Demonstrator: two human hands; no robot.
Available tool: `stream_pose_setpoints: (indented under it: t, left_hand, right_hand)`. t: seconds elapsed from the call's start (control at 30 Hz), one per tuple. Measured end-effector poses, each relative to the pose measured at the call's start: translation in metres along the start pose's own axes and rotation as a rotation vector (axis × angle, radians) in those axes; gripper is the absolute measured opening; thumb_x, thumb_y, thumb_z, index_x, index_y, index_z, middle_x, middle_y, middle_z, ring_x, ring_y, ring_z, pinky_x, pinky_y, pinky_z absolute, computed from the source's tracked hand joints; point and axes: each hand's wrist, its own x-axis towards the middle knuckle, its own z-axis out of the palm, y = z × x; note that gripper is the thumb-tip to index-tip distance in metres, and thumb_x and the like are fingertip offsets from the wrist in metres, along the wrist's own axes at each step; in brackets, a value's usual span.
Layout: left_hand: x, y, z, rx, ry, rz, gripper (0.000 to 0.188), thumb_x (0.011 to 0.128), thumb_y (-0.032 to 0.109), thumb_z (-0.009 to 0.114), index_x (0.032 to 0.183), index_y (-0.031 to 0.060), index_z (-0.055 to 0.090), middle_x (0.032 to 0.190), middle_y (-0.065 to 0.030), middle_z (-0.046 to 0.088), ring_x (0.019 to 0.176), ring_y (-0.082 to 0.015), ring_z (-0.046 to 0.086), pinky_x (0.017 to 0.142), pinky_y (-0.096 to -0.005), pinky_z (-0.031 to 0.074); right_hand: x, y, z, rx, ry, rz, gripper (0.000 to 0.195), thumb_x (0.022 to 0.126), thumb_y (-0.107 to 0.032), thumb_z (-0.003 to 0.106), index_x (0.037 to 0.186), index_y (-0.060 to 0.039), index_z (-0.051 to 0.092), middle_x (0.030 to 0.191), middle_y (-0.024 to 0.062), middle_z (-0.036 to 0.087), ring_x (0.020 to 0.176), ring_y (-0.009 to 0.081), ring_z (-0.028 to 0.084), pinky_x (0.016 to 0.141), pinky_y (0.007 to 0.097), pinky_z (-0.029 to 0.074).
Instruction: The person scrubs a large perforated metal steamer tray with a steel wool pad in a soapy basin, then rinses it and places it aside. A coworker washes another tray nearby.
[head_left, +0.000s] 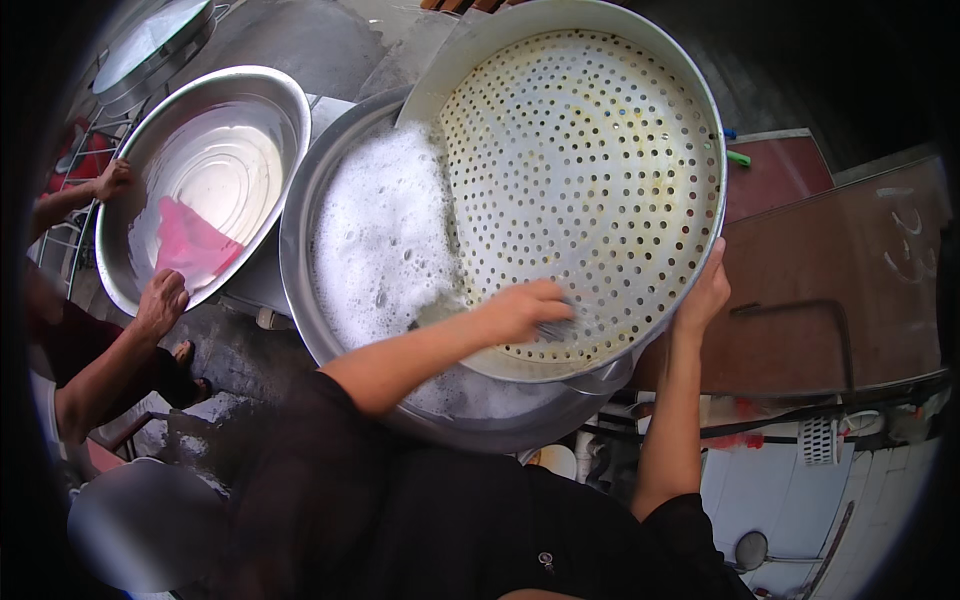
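A large round perforated metal steamer pan (551, 180) stands tilted in a wide metal basin (294, 277) of foamy, soapy water (379, 217). Yellowish stains mark its holed bottom. My left hand (525, 311) is closed around a grey scouring pad (556, 328), which looks like steel wool and is blurred, against the lower part of the holed surface. My right hand (703, 289) grips the pan's rim at the lower right, its fingers partly hidden behind the wall. One handle (604, 379) shows below the pan.
At left, another person's hands (161, 300) hold a pink cloth (193, 240) and the rim of a metal basin (304, 112) with water. A brown board (832, 277) with a bent metal rod (836, 307) lies at right. A white perforated basket (819, 441) is lower right. The floor (247, 375) is wet.
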Motion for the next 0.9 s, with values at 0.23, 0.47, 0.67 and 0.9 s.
stream_pose_setpoints:
  t: [0.23, 0.47, 0.67, 0.9]
  left_hand:
    - [-0.003, 0.002, 0.006, 0.042, 0.166, -0.380, 0.030, 0.066, 0.000, 0.066, 0.094, 0.0095, 0.062, 0.087, -0.0110, 0.059, 0.080, -0.0296, 0.060, 0.072, -0.0364, 0.051]
    - [-0.014, -0.052, -0.017, 0.222, 0.285, -0.271, 0.038, 0.060, -0.006, 0.062, 0.095, 0.0084, 0.057, 0.087, -0.0106, 0.054, 0.081, -0.0299, 0.056, 0.070, -0.0363, 0.048]
    - [0.058, 0.014, 0.014, -0.020, 0.281, -0.080, 0.038, 0.060, -0.005, 0.061, 0.095, 0.0081, 0.057, 0.088, -0.0104, 0.053, 0.080, -0.0297, 0.056, 0.070, -0.0359, 0.048]
    - [0.099, -0.085, -0.045, 0.373, 0.717, -0.343, 0.026, 0.065, -0.002, 0.060, 0.089, 0.0075, 0.054, 0.083, -0.0123, 0.055, 0.076, -0.0327, 0.055, 0.065, -0.0409, 0.047]
  right_hand:
    - [-0.006, 0.000, 0.003, 0.063, -0.004, 0.055, 0.054, 0.097, -0.042, 0.040, 0.100, 0.0052, 0.065, 0.081, 0.0073, 0.066, 0.069, 0.0115, 0.059, 0.066, 0.0275, 0.048]
    - [-0.011, -0.005, 0.003, 0.068, 0.002, 0.056, 0.052, 0.098, -0.040, 0.039, 0.099, 0.0048, 0.065, 0.081, 0.0069, 0.065, 0.070, 0.0110, 0.058, 0.066, 0.0270, 0.047]
    - [-0.009, 0.003, 0.005, 0.098, -0.019, 0.080, 0.051, 0.099, -0.038, 0.037, 0.100, 0.0058, 0.064, 0.082, 0.0073, 0.065, 0.071, 0.0109, 0.057, 0.066, 0.0276, 0.047]
    - [-0.017, -0.004, 0.005, 0.048, -0.009, -0.005, 0.051, 0.099, -0.036, 0.038, 0.101, 0.0071, 0.063, 0.084, 0.0087, 0.066, 0.073, 0.0114, 0.058, 0.068, 0.0273, 0.047]
